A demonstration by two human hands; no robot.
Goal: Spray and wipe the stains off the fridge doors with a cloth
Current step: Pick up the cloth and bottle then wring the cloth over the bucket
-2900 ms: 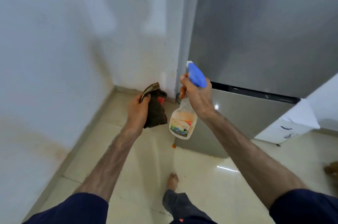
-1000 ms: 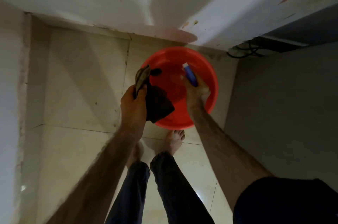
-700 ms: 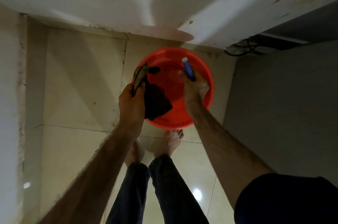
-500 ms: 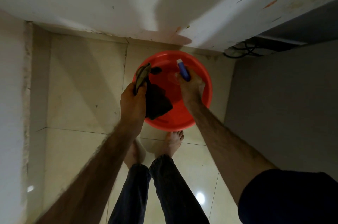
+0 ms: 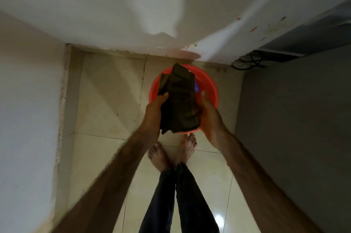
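A dark brown folded cloth hangs over a red plastic basin on the floor. My left hand grips the cloth's left edge, thumb on top. My right hand holds its right edge, with the thumb up and the fingers hidden behind the cloth. A blue bit of the spray bottle shows inside the basin, just past the cloth; the rest of the bottle is hidden. The grey fridge side fills the right of the view.
White walls close in at left and ahead; the far wall has small orange specks. Black cables lie behind the fridge. My bare feet stand on glossy cream tiles just before the basin.
My right hand has let go of the spray bottle, which now lies in the basin, and has come onto the cloth. The cloth is now held between both hands.
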